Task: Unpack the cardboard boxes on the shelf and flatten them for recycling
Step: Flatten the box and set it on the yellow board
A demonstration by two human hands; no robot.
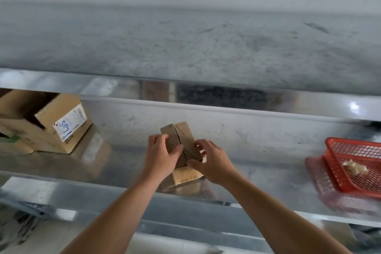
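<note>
- We see the small cardboard box standing on the metal shelf, held between both hands, its top flaps meeting in a toothed seam.
- The left hand curls its fingers over the box's left edge, with the thumb pressed on the top flap beside the seam.
- The right hand grips the right side, fingers curled against it and thumb at the near corner.
- Well left of the grip sits a larger cardboard box with a white label marked in blue ink.
- Well right of the grip, a red basket holds a crumpled scrap.
</note>
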